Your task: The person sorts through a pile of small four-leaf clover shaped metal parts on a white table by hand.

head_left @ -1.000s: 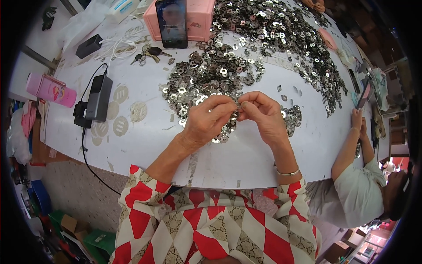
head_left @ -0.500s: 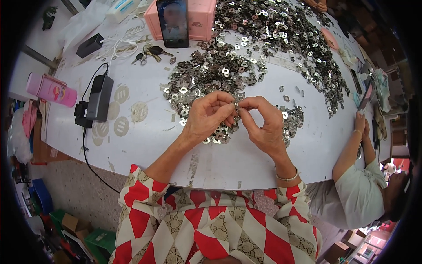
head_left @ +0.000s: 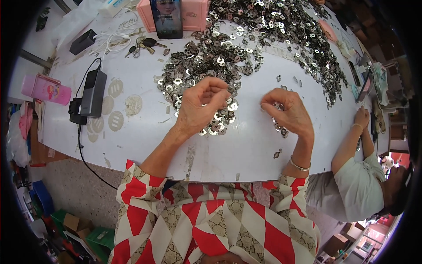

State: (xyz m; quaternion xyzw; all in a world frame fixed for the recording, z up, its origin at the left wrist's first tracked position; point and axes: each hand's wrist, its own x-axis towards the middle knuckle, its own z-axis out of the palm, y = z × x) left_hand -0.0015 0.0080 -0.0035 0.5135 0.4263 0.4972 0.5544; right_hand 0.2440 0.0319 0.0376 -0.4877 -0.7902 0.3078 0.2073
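My left hand [head_left: 203,104] is over the lower part of a pile of small metal pieces [head_left: 198,66], fingers curled and the thumb against them. Anything inside that grip is too small to make out. Apart from it, to the right, my right hand [head_left: 290,112] hovers by a smaller group of the same pieces [head_left: 283,131], partly covering it. Its thumb and forefinger come together, and I cannot see what they hold, if anything. A single metal piece [head_left: 277,154] shows below the right hand, near my wrist.
A larger heap of metal pieces [head_left: 303,44] spreads across the far right. Behind the pile stand a phone [head_left: 168,20] and a pink box [head_left: 195,15]. Keys [head_left: 147,44], a dark power bank [head_left: 94,93] and a pink bottle [head_left: 47,89] lie left. Another person [head_left: 358,189] sits right.
My hands were together at the pile's near edge, fingertips meeting on a small metal piece. They have parted; the right moved rightward to the smaller group. The view shifted slightly.
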